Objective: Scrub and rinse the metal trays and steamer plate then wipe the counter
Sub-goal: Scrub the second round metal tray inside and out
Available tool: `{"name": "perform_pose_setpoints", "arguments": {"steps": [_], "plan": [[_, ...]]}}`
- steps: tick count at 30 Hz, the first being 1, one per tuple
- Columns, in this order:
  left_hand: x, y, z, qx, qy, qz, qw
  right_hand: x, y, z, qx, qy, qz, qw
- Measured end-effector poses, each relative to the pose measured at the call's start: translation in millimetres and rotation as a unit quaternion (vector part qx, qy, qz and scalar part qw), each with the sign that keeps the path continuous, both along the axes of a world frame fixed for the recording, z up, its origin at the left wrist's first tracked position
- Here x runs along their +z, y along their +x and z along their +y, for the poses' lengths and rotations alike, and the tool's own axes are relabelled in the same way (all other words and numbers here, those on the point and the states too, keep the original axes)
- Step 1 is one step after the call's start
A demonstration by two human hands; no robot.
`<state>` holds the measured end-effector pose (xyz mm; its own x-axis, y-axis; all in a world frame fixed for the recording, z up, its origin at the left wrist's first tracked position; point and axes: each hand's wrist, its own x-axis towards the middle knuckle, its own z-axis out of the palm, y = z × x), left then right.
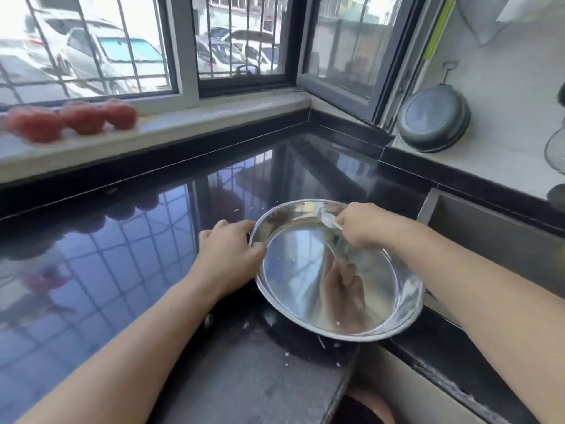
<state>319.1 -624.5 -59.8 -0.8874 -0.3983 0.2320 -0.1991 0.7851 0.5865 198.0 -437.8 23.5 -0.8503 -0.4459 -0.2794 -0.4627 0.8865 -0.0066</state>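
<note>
Round metal tray (330,289) on black counter (128,270) beside sink (501,237); gripped at rim by left hand (229,255); right hand (363,224) pinching pale scrap; tomatoes (73,119) on sill

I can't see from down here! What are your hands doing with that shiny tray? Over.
Left hand grips metal tray rim. Right hand pinches something small and pale at far rim. Tray on black counter, overhanging sink. Crumbs around; nothing blocking.
</note>
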Motion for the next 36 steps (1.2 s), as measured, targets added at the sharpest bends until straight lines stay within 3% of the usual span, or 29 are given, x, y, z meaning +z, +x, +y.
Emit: {"name": "perform_pose_setpoints", "arguments": {"steps": [3,6,10,12,17,21,27,32,36], "plan": [[-3.0,-2.9,-1.9,-0.004,0.025,0.011,1.000,-8.6,14.2,-25.4,0.072,0.017,0.029,0.997],[-6.5,-4.7,-2.5,0.005,0.019,0.023,1.000,-17.8,44.8,-34.2,0.131,-0.021,-0.004,0.991],[-9.2,-6.0,0.9,0.036,-0.076,0.018,0.996,-13.8,61.7,-12.1,0.168,-0.034,-0.104,0.980],[-9.3,-6.3,2.5,0.039,-0.102,0.008,0.994,-9.8,62.4,-8.3,0.183,-0.012,-0.106,0.977],[-9.2,-6.4,4.2,0.030,-0.101,0.014,0.994,-25.6,23.0,-23.0,0.156,0.010,0.085,0.984],[-7.3,-7.4,5.2,0.027,-0.077,0.020,0.996,-33.6,-2.2,-11.0,0.069,0.037,0.144,0.986],[-9.7,-7.0,4.0,0.025,-0.085,0.027,0.996,-27.5,42.3,-25.8,0.133,-0.050,0.015,0.990],[-9.7,-7.6,6.9,0.045,-0.122,0.014,0.991,-10.2,64.5,9.2,0.193,-0.006,-0.129,0.973],[-10.1,-8.5,8.1,0.041,-0.123,0.014,0.991,-5.2,62.1,7.8,0.207,0.017,-0.118,0.971]]}}
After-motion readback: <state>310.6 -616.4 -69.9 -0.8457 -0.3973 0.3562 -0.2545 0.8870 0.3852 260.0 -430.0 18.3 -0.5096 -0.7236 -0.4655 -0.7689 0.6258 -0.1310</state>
